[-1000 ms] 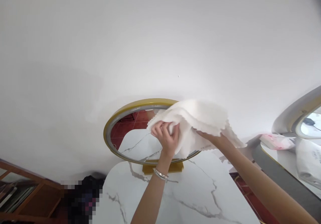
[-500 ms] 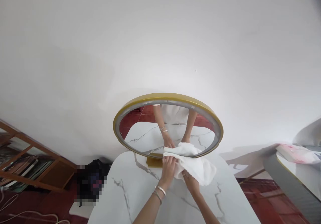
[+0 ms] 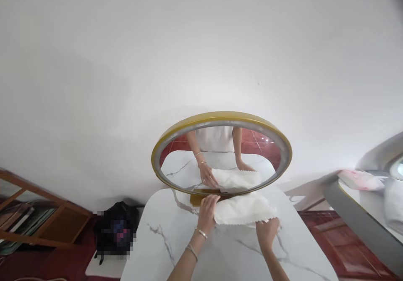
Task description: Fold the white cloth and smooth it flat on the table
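Note:
A white cloth [image 3: 244,211] with a scalloped edge lies folded in front of the oval mirror [image 3: 220,159]. My left hand [image 3: 208,210], bracelets on its wrist, grips the cloth's left end close to the mirror's gold base [image 3: 195,200]. At the cloth's near right corner, my right hand [image 3: 267,232] is closed on the edge; its fingertips are partly hidden. The mirror has a gold rim and stands on a white marble-patterned table [image 3: 226,251]. Both hands and the cloth show again in its reflection.
A white wall [image 3: 201,41] rises behind the table. On the left are a wooden shelf [image 3: 44,218] and a black bag [image 3: 115,226]. To the right stands another table [image 3: 349,211] with a pink-and-white plastic package [image 3: 362,180] on it. The floor is red tile.
My right hand has come out from under the cloth and moved right to its corner. The bunched cloth is now spread into a longer fold. The view has turned slightly.

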`<state>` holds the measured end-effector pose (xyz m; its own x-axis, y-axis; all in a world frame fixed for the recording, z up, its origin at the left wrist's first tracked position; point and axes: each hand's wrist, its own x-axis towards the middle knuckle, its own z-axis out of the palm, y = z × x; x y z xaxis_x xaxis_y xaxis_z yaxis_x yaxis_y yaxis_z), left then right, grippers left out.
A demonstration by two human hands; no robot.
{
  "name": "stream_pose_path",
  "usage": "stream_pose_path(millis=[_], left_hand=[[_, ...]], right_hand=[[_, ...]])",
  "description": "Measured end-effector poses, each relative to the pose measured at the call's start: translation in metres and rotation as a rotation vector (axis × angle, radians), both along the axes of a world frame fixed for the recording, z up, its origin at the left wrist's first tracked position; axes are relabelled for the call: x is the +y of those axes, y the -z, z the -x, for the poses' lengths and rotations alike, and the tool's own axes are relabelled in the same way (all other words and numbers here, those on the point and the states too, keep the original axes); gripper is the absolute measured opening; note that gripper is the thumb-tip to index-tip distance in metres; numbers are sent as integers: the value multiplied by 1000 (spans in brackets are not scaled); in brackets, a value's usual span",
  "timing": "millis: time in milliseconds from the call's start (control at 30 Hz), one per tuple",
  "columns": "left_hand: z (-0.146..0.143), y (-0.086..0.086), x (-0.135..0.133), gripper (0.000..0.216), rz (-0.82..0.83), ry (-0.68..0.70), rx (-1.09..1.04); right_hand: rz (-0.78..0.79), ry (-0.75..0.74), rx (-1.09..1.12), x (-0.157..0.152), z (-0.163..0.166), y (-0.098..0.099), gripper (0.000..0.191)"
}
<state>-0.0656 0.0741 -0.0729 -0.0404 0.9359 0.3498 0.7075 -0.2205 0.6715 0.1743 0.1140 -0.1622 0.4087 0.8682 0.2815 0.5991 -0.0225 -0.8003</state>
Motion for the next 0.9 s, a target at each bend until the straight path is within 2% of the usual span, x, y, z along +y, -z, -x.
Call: stream_pose_path(millis=[67, 133, 200, 267, 333, 400, 467, 533, 600, 733, 900], left_hand=[[-11, -8, 9, 27, 61, 56, -108], [-13, -12, 13, 26, 94, 42, -180], [-4, -16, 11, 29, 112, 45, -223], [11, -25, 2, 29, 132, 85, -302], [30, -40, -12, 32, 138, 124, -392], [49, -57, -29, 35, 143, 97, -435], [65, -71, -45, 39, 179, 3, -413], [77, -78, -59, 43, 251, -91, -380], [86, -78, -70, 47, 299, -150, -344], [91, -64, -87, 45, 279, -174, -259], [92, -52, -101, 35, 289, -61, -162]], right_hand=[[-7, 130, -6, 5, -14, -8, 67], [0, 105, -88, 13, -26, -19, 64], [27, -28, -163, 19, -37, -34, 50], [76, -226, -151, 20, -46, -54, 41], [124, -409, -89, 14, -52, -79, 41], [142, -553, -49, 2, -54, -105, 37], [138, -618, -38, -12, -49, -128, 29], [138, -628, -16, -26, -39, -141, 27], [133, -616, 42, -36, -24, -142, 26], [130, -691, 116, -46, 3, -117, 25], [182, -769, -186, -52, 18, -86, 19]])
